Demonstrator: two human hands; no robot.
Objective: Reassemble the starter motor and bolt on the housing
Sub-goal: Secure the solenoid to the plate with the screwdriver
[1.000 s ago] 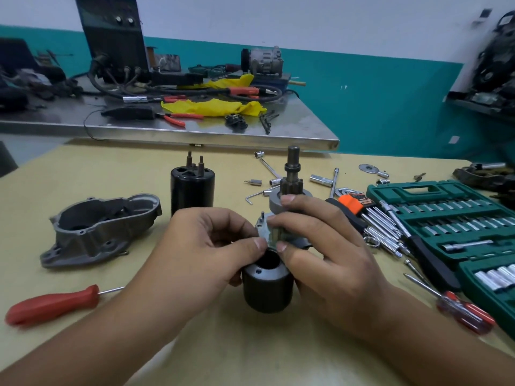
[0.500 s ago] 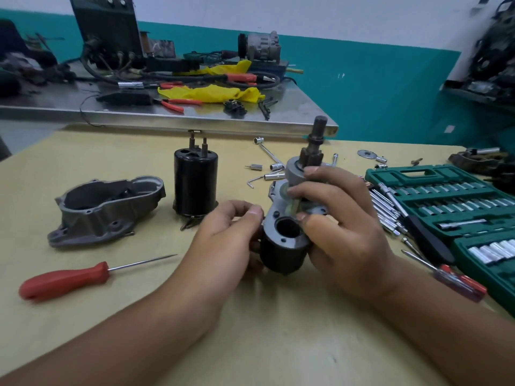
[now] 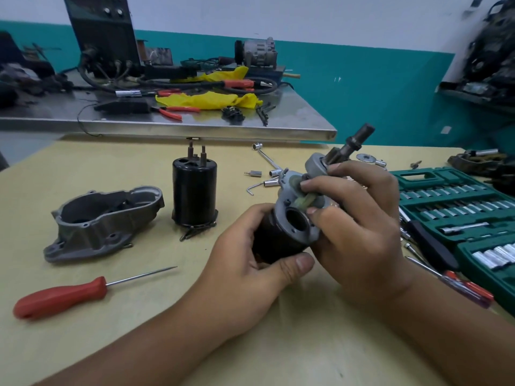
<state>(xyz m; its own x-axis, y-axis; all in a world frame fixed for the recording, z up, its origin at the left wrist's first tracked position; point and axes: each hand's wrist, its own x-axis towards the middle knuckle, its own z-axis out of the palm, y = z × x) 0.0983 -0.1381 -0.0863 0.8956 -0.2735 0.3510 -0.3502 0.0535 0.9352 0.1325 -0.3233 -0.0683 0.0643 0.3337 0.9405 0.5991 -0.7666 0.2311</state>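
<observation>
Around the black motor cylinder (image 3: 194, 195), standing upright on the table, the things are counted as follows. One grey housing (image 3: 104, 220) is seen to its left. Two screwdrivers are counted: one red-handled (image 3: 62, 298) to its front left, one (image 3: 459, 285) far to its right. One green socket case (image 3: 457, 207) lies to its right. Two hands (image 3: 250, 263) (image 3: 359, 218) are seen to its front right, around one tilted motor assembly (image 3: 292, 227).

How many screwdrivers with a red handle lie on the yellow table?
2. One screwdriver lies at the near left, in front of the grey housing. The other lies at the right, beside the green socket case. Others may be hidden behind the hands.
</observation>
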